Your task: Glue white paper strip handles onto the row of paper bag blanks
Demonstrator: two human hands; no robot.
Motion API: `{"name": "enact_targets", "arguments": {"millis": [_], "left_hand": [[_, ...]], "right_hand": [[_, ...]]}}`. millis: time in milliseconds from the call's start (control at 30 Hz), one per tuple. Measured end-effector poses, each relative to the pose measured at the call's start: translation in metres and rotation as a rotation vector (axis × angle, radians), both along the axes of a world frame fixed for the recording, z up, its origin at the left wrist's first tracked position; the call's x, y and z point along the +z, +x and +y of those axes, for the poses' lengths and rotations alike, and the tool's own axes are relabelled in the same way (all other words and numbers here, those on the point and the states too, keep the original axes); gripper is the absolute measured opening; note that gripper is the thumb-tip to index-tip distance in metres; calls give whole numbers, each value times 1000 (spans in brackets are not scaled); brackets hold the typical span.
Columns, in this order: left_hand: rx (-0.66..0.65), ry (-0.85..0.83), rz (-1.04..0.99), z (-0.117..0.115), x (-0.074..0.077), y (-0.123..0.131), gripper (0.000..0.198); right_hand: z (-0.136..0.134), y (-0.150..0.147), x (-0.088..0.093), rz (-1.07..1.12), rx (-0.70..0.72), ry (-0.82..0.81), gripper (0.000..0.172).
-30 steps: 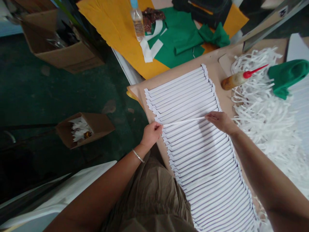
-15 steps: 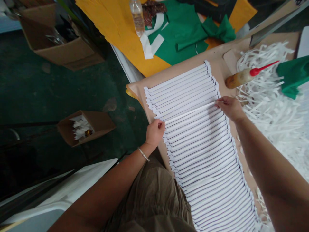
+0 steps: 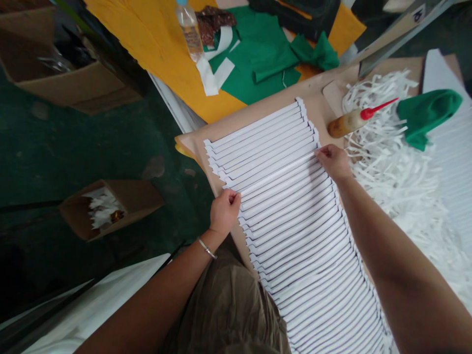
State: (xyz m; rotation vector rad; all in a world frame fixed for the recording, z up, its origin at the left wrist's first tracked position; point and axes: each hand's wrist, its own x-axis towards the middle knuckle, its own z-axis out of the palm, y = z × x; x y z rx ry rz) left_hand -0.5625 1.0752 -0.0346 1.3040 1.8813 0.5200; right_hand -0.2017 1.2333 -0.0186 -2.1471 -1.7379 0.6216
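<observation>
A long row of overlapping white strips (image 3: 295,216) with dark edges and notched ends lies on the brown-covered table (image 3: 313,91). One narrow white strip (image 3: 278,173) stretches across the row between my hands. My left hand (image 3: 225,210) pinches its left end at the row's left edge. Its right end is pinched by my right hand (image 3: 334,161) at the row's right edge. To the right of the row, a bottle with a red nozzle (image 3: 348,123) rests beside a heap of thin white strips (image 3: 398,172).
Yellow sheets (image 3: 147,44), green cloth (image 3: 265,54) and a clear bottle (image 3: 191,34) lie beyond the table. Cardboard boxes stand on the floor at left, one (image 3: 143,201) holding white scraps. Another green cloth (image 3: 427,113) lies at right.
The view has shifted, so most things appear farther left. Both hands keep their pinch on the narrow strip, which now lies closer against the row.
</observation>
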Motion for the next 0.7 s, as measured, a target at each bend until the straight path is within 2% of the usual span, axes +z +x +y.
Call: {"name": "enact_targets", "arguments": {"millis": [367,567,700], "left_hand": [[4,-26,44,3,2,2,19],[12,-41,49,4,6,1,18],[-29,-36,90,6,8,0,16]], "right_hand": [[2,-10,-4,-105,-59,25,16],[1,-13,-3,-144,-25,57,11],[2,-15,-4,-176,-25,39,10]]}}
